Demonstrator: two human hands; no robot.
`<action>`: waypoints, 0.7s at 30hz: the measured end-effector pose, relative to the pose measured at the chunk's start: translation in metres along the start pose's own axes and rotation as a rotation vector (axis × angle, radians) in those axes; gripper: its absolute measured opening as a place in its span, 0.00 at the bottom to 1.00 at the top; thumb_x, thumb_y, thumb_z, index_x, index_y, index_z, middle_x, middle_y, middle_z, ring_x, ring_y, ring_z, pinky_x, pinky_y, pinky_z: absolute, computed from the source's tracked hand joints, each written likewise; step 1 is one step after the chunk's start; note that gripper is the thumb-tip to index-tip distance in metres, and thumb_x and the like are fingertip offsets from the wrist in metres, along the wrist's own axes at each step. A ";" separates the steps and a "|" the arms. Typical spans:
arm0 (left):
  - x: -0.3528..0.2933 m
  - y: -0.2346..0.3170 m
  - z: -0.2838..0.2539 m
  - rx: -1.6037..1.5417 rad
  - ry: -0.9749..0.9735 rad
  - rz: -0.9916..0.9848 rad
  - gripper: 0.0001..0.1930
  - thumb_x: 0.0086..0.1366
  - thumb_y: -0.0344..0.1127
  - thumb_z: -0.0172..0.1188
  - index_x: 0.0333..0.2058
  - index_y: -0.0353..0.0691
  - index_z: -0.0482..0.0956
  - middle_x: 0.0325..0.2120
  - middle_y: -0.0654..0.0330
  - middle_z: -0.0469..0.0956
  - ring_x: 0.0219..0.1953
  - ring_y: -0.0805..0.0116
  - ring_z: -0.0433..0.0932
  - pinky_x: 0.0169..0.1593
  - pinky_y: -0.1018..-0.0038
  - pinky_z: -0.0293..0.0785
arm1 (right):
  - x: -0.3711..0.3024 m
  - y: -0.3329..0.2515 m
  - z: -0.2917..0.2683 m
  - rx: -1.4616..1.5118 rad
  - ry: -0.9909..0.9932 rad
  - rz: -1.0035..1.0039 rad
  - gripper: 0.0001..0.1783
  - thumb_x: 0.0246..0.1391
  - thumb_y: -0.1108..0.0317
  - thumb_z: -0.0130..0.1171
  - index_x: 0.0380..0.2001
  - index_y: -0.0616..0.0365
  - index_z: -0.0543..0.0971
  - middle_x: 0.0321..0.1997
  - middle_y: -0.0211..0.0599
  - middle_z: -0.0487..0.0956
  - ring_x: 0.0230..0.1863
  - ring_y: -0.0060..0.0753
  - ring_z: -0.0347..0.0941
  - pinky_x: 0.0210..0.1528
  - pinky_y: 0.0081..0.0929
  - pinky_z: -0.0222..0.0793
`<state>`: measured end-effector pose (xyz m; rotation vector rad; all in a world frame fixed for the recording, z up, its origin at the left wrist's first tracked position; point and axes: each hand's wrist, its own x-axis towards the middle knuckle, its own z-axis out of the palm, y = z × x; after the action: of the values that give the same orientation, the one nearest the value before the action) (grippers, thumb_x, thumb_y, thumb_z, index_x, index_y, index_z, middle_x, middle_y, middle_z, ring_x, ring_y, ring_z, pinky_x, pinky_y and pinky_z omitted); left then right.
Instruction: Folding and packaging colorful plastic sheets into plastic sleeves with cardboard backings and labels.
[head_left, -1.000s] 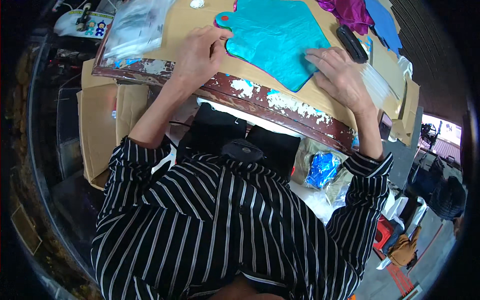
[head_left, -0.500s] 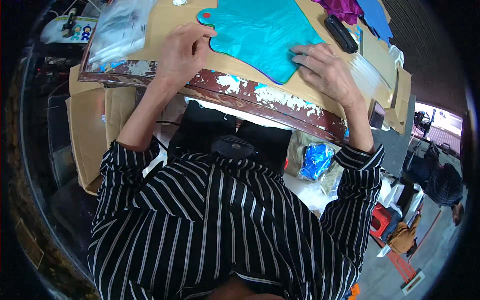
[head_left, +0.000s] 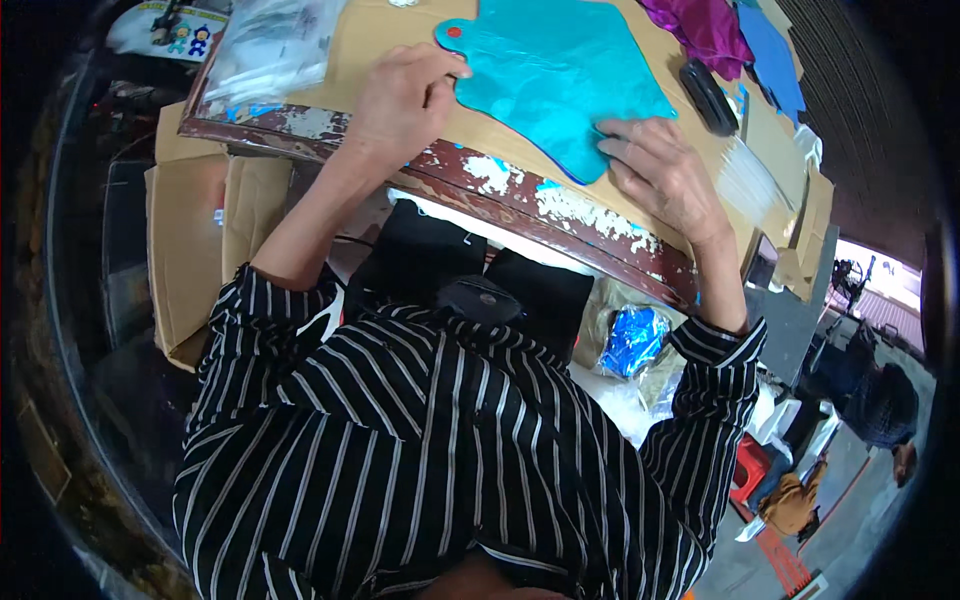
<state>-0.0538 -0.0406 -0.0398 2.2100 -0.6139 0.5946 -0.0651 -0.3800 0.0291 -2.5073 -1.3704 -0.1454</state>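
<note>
1. Teal foil piece (head_left: 565, 85): lying nearly flat on the cardboard sheet (head_left: 360, 40) that covers the desk (head_left: 590, 215), between 2 bare hands, upper end cut off by the border of the view.
2. At its left side, 1 rounded tab (head_left: 470, 36) with 1 red dot (head_left: 455, 32); lower corner pointing toward the desk's front edge.
3. Left hand (head_left: 400, 105): forefinger tip at the foil's left edge, just below the tab, thumb bent beneath. Grip: cannot tell whether pinched on that edge or merely touching.
4. Right hand (head_left: 660, 170): at the foil's lower right, fingers loosely bent, tips over its surface. Grip: apart, thumb and fingers spread, not clamped on anything visible.
5. Near the right hand, on the desk: dark oblong case (head_left: 708, 97), clear plastic strips (head_left: 752, 185); farther up, magenta shiny material (head_left: 705, 35) beside blue material (head_left: 775, 65).
6. Beyond the left hand: clear plastic bags (head_left: 275, 50) on the desk; below, beside it, open cardboard box (head_left: 190, 240).
7. Under the desk, to the right: shiny blue packet (head_left: 635, 340).
</note>
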 end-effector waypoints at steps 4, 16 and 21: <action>-0.001 0.001 -0.002 -0.013 0.024 -0.013 0.10 0.60 0.22 0.56 0.38 0.39 0.84 0.34 0.54 0.83 0.38 0.49 0.79 0.44 0.58 0.76 | 0.001 -0.003 0.000 0.019 0.032 0.011 0.12 0.54 0.74 0.65 0.42 0.60 0.82 0.53 0.39 0.82 0.48 0.42 0.78 0.54 0.38 0.72; 0.047 -0.032 -0.027 0.048 -0.227 0.113 0.22 0.59 0.28 0.64 0.54 0.41 0.77 0.51 0.52 0.78 0.55 0.49 0.76 0.59 0.59 0.71 | -0.015 0.027 -0.015 0.119 0.211 0.642 0.26 0.53 0.71 0.65 0.57 0.62 0.78 0.59 0.49 0.80 0.62 0.52 0.75 0.68 0.40 0.67; 0.062 -0.045 -0.020 -0.020 -0.282 0.254 0.21 0.56 0.29 0.65 0.50 0.39 0.78 0.47 0.51 0.80 0.51 0.48 0.78 0.56 0.60 0.74 | -0.028 0.041 -0.007 0.114 0.167 0.686 0.28 0.51 0.70 0.66 0.57 0.64 0.77 0.59 0.49 0.79 0.61 0.53 0.75 0.66 0.40 0.68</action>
<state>0.0167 -0.0134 -0.0158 2.2311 -1.0537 0.4010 -0.0459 -0.4249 0.0214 -2.6345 -0.3958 -0.1230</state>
